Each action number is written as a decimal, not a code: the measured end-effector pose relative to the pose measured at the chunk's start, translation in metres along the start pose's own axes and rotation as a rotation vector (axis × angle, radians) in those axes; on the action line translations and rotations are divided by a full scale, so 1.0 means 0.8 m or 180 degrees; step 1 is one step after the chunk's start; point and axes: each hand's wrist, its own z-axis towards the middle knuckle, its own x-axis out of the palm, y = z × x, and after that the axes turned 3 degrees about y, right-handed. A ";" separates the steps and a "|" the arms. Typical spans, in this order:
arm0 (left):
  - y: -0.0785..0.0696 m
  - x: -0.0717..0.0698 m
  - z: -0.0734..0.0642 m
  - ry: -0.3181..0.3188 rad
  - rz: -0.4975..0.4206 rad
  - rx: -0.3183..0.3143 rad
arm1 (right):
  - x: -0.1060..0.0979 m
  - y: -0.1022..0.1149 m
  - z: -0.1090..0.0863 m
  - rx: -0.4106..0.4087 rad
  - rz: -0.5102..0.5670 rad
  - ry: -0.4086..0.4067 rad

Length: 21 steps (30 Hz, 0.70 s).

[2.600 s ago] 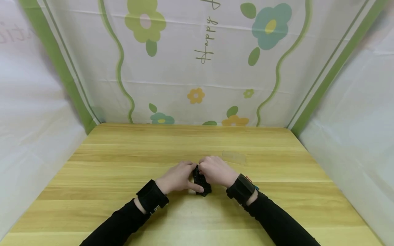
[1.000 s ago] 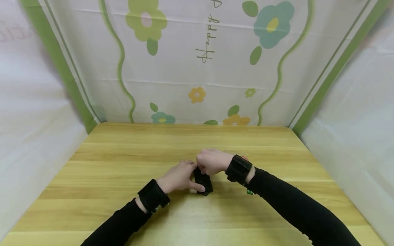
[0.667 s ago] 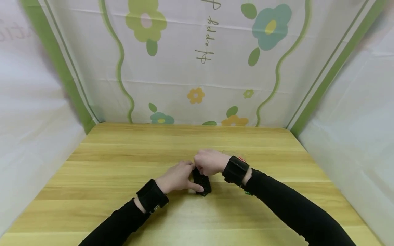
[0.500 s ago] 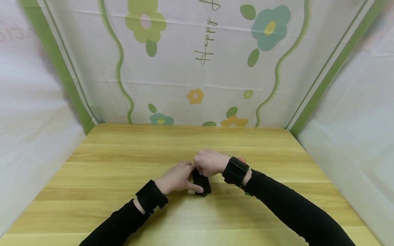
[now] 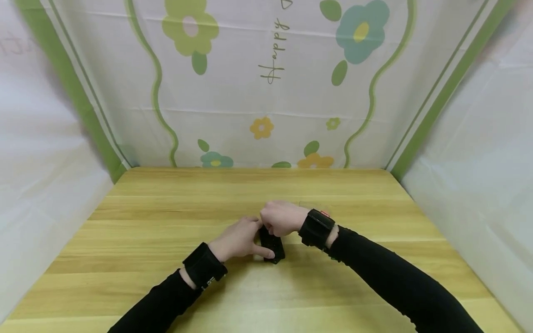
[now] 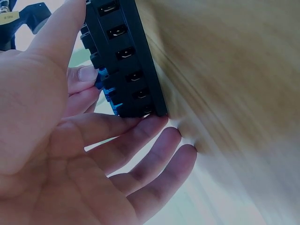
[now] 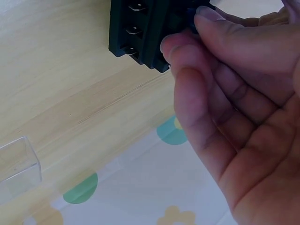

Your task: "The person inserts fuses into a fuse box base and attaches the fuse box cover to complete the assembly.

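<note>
A black fuse block (image 5: pixel 272 245) lies lengthwise on the wooden table, with a row of metal terminals in its side slots in the left wrist view. My left hand (image 5: pixel 238 238) grips it end to end: the thumb at the near end, fingertips at the far end. My right hand (image 5: pixel 284 218) is over the block's far end, thumb and forefinger pinching a small blue piece (image 7: pixel 190 18) at its top. Blue also shows on the block's top (image 6: pixel 108 91) in the left wrist view, beside the right fingertips. The right fingers cover most of the pinched piece.
A clear plastic cover (image 7: pixel 19 164) lies on the table beyond the right hand, partly behind that wrist in the head view. White cloth with printed flowers (image 5: pixel 266 92) rises at the table's far edge, and white sheets (image 5: pixel 466 152) flank both sides.
My right hand has shifted slightly toward the far end of the block, and its forearm has swung out to the right. The left hand keeps its hold, and the block stays put.
</note>
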 end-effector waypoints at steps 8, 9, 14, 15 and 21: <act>-0.001 0.000 0.002 -0.0009 0.0027 0.0033 | 0.000 -0.002 -0.002 0.0030 -0.0001 0.0030; 0.000 0.000 0.002 -0.0011 0.0025 0.0038 | 0.000 -0.002 -0.002 0.0024 0.0000 0.0021; 0.001 0.002 0.002 -0.0045 0.0005 0.0099 | 0.000 0.000 -0.002 0.0007 -0.0032 -0.0035; 0.001 0.002 0.002 -0.0055 0.0013 0.0107 | 0.000 0.000 -0.003 0.0001 -0.0044 -0.0055; 0.002 0.003 0.002 -0.0088 0.0035 0.0163 | 0.003 0.004 -0.003 -0.0001 -0.0123 -0.0078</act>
